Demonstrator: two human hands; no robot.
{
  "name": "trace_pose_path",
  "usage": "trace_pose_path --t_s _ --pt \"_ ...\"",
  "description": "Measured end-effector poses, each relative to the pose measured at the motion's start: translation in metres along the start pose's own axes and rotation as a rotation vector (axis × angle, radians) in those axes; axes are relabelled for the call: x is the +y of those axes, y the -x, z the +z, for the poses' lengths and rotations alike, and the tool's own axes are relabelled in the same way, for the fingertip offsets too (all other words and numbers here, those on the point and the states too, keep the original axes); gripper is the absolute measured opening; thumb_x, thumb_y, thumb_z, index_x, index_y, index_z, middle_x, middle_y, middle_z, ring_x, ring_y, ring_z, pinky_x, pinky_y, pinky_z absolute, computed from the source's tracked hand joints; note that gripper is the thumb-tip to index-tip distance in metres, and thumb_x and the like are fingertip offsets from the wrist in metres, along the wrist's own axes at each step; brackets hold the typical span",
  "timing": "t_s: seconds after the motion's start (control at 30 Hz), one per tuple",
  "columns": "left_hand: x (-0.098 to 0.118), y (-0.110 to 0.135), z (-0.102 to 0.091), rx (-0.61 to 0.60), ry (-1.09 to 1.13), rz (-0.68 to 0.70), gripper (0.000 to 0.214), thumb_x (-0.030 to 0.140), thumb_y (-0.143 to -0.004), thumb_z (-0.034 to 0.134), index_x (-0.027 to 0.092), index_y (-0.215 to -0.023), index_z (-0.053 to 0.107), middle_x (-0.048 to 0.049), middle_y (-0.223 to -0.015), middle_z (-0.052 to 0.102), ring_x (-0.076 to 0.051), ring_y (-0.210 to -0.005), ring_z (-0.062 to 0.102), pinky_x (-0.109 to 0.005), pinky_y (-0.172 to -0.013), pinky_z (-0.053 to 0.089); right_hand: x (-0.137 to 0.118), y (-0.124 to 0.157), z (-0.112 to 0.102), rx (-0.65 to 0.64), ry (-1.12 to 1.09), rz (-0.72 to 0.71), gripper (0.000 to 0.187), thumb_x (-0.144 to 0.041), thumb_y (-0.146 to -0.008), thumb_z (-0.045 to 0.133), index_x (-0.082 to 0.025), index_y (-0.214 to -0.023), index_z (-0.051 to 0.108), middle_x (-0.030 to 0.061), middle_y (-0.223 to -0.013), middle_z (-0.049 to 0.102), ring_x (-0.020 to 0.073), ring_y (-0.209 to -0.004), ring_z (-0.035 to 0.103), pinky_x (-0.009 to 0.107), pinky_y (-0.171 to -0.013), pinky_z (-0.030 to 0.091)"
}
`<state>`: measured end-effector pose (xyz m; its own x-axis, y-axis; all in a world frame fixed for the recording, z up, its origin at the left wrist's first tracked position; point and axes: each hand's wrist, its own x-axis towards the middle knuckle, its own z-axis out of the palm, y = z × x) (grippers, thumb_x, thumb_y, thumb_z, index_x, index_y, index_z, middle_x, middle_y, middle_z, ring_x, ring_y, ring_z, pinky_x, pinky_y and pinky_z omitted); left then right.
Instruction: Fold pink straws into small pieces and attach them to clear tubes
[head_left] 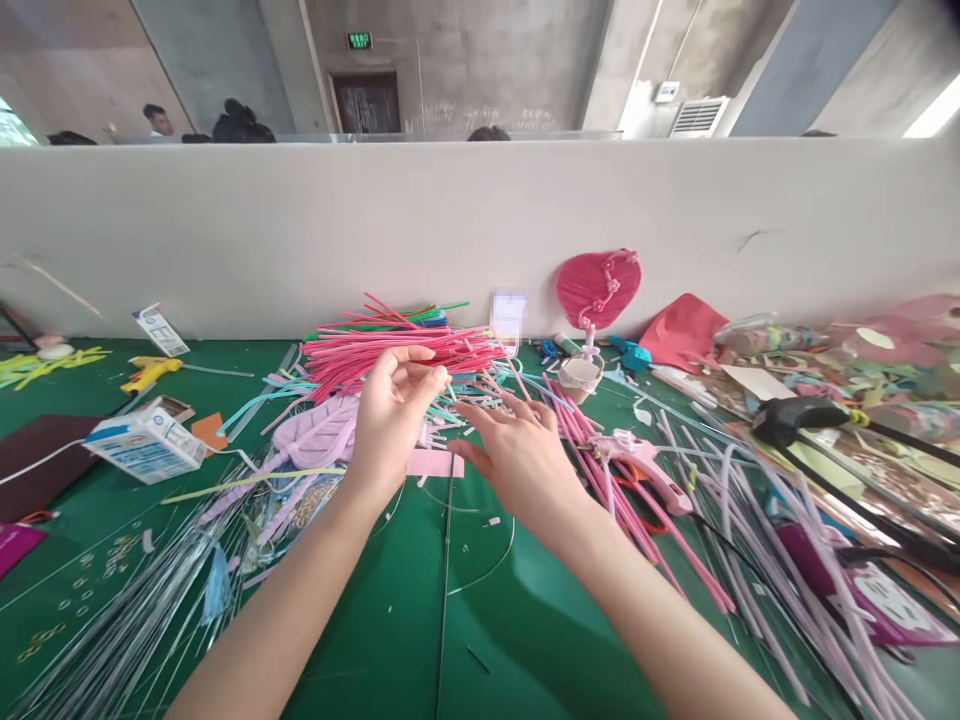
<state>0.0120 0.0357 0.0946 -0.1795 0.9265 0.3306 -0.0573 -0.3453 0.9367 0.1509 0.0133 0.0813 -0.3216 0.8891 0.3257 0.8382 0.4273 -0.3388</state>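
Note:
My left hand [397,415] is raised over the green table, with thumb and fingertips pinched together. Whatever sits in that pinch, if anything, is too small to make out. To its right, my right hand [525,455] hovers palm down with fingers stretched and the thumb apart, holding nothing that I can see. Behind both hands lies a heap of pink and red fuzzy craft stems [352,360]. Between the wrists, a pink strip [435,463] lies across a thin dark rod [446,560]. A lilac leaf shape made of fuzzy stems [319,430] is beside my left hand.
At left are a yellow glue gun [150,373], a white-blue box [146,445] and a bundle of thin wires [135,610]. On the right lie a pink glue gun [649,470], a small pot [580,378] and lilac stems [757,570]. A pale partition [300,230] stands behind.

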Motion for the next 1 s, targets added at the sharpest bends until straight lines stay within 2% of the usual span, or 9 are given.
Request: trace_pose_path --t_s 0.07,0.13,0.23,0.33,0.4,0.5,0.57,0.73,1.0 --pt "0.001 -0.007 -0.003 0.023 -0.100 0.103 0.021 0.025 -0.076 0.071 0.018 -0.092 0.059 0.0003 -0.077 0.063 -0.014 -0.076 0.064 -0.025 -0.074 0.049 0.005 -0.005 -0.005 -0.019 0.149 0.026 0.032 -0.036 -0.085 0.065 -0.020 -0.113 0.066 0.0138 -0.109 0.071 0.0388 -0.119 0.052 0.059 -0.098 0.035" --pt "0.002 -0.010 -0.005 0.039 -0.157 0.155 0.020 0.024 -0.077 0.070 0.019 -0.092 0.059 0.0013 -0.074 0.062 -0.013 -0.073 0.063 -0.025 -0.072 0.049 0.005 -0.008 -0.005 -0.007 0.059 0.005 0.029 -0.037 -0.090 0.059 -0.018 -0.111 0.067 0.0156 -0.108 0.070 0.0346 -0.110 0.058 0.051 -0.093 0.041" --pt "0.002 -0.011 -0.003 0.040 -0.134 0.145 0.020 0.023 -0.076 0.069 0.019 -0.092 0.059 0.0030 -0.069 0.059 -0.013 -0.070 0.063 -0.024 -0.069 0.049 -0.002 -0.013 -0.002 -0.006 -0.326 0.031 0.033 -0.039 -0.092 0.053 -0.017 -0.115 0.064 0.0090 -0.087 0.071 0.0218 -0.079 0.065 0.035 -0.074 0.049" --pt "0.002 -0.010 0.003 0.007 -0.055 0.073 0.020 0.023 -0.075 0.070 0.018 -0.090 0.058 0.0024 -0.071 0.060 -0.014 -0.073 0.064 -0.025 -0.070 0.050 -0.013 -0.019 0.005 -0.196 -0.800 0.144 0.041 -0.043 -0.090 0.054 -0.020 -0.123 0.056 -0.0023 -0.061 0.064 0.0133 -0.049 0.057 0.025 -0.049 0.044" --pt "0.002 -0.008 0.006 -0.015 0.009 0.025 0.021 0.025 -0.074 0.071 0.018 -0.089 0.059 0.0012 -0.074 0.062 -0.014 -0.075 0.064 -0.025 -0.071 0.051 -0.017 -0.025 0.009 -0.294 -1.088 0.182 0.036 -0.041 -0.091 0.050 -0.020 -0.120 0.056 -0.0030 -0.061 0.064 0.0113 -0.046 0.057 0.022 -0.044 0.043" --pt "0.002 -0.008 0.006 -0.024 0.056 0.027 0.022 0.027 -0.073 0.075 0.019 -0.087 0.061 -0.0008 -0.084 0.065 -0.014 -0.080 0.065 -0.025 -0.072 0.051 -0.014 -0.032 0.014 -0.218 -1.302 0.202 0.026 -0.038 -0.091 0.050 -0.017 -0.098 0.063 0.0032 -0.078 0.070 0.0123 -0.066 0.066 0.023 -0.059 0.053" --pt "0.002 -0.009 0.002 -0.045 0.036 0.037 0.020 0.030 -0.074 0.075 0.019 -0.087 0.064 -0.0014 -0.086 0.067 -0.014 -0.082 0.065 -0.024 -0.072 0.051 -0.005 -0.036 0.017 -0.144 -1.291 0.206 0.026 -0.040 -0.089 0.054 -0.016 -0.091 0.064 0.0057 -0.086 0.071 0.0139 -0.077 0.068 0.025 -0.067 0.054" --pt "0.001 -0.009 -0.007 -0.209 -0.090 0.025 0.018 0.036 -0.081 0.068 0.018 -0.083 0.067 -0.0025 -0.083 0.068 -0.015 -0.082 0.064 -0.026 -0.076 0.051 0.017 -0.037 0.020 -0.027 -1.137 0.187 0.040 -0.054 -0.079 0.063 -0.016 -0.093 0.069 0.0052 -0.083 0.070 0.0175 -0.079 0.066 0.027 -0.066 0.053" --pt "0.004 -0.005 -0.008 -0.266 -0.133 -0.029 0.024 0.043 -0.083 0.064 0.020 -0.078 0.062 -0.0015 -0.079 0.063 -0.017 -0.079 0.061 -0.027 -0.072 0.050 0.021 -0.034 0.018 -0.061 -1.036 0.097 0.039 -0.053 -0.082 0.060 -0.017 -0.087 0.071 0.0044 -0.081 0.071 0.0178 -0.077 0.064 0.028 -0.067 0.051"
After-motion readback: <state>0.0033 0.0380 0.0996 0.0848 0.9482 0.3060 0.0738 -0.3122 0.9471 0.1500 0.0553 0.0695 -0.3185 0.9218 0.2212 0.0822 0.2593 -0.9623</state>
